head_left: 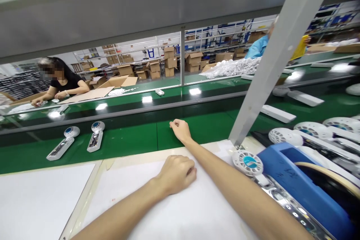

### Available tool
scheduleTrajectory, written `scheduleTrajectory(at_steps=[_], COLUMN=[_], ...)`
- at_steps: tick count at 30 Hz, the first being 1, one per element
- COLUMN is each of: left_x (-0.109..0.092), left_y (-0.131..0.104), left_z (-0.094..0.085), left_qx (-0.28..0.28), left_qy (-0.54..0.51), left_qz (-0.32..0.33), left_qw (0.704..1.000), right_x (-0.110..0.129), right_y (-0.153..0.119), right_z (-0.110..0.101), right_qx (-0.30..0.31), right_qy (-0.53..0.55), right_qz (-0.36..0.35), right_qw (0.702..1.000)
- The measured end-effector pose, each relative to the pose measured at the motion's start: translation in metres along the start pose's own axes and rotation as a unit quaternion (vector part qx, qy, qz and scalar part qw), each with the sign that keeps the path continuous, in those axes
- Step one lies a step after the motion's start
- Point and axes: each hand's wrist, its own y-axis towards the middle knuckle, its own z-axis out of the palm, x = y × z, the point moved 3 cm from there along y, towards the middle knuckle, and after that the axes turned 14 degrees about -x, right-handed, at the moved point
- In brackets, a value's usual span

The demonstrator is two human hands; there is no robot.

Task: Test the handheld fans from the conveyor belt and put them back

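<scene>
My left hand (177, 174) rests curled in a loose fist on the white work surface (135, 202); nothing shows in its fingers, though its palm side is hidden. Farther out, my right hand (181, 131) is over the near edge of the green conveyor belt (137, 135). Its fingers are bent inward, with no object visible in them. To the left on the belt lie two white handheld fans, one opened fan (95, 137) and another opened fan (63, 143), their inner parts exposed. Beside my right forearm is a fan (249, 163) with a teal centre.
A blue tape dispenser (298, 180) stands at the right, near several white fans (312, 130). A slanted metal post (270, 71) rises right of my hands, and a grey shelf (140, 11) hangs overhead. Across the line sit a person (66, 82) in black and another person (257, 47) in blue.
</scene>
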Motion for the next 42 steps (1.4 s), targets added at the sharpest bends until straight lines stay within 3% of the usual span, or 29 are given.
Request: scheduleTrajectory(at_steps=[20, 24, 31, 36, 42], left_x=[0.001, 0.0, -0.001, 0.0, 0.0], left_y=[-0.002, -0.001, -0.001, -0.002, -0.001], left_z=[0.001, 0.001, 0.0, 0.001, 0.0], left_qx=[-0.009, -0.008, -0.005, -0.003, -0.001], left_qy=[-0.029, -0.023, -0.017, -0.01, -0.001], left_qz=[-0.004, -0.003, 0.002, 0.001, 0.003], left_qw=[1.0, 1.0, 1.0, 1.0, 1.0], right_x=[-0.001, -0.001, 0.011, 0.019, 0.003], right_y=[-0.001, 0.014, 0.047, 0.046, 0.035], right_z=[0.001, -0.008, -0.064, -0.072, -0.061], right_qx=[-0.019, -0.075, -0.25, -0.268, -0.261], right_qy=[0.034, 0.061, 0.015, -0.08, -0.177], right_qz=[0.029, 0.046, 0.008, -0.053, -0.106], right_qw=[0.999, 0.994, 0.968, 0.959, 0.943])
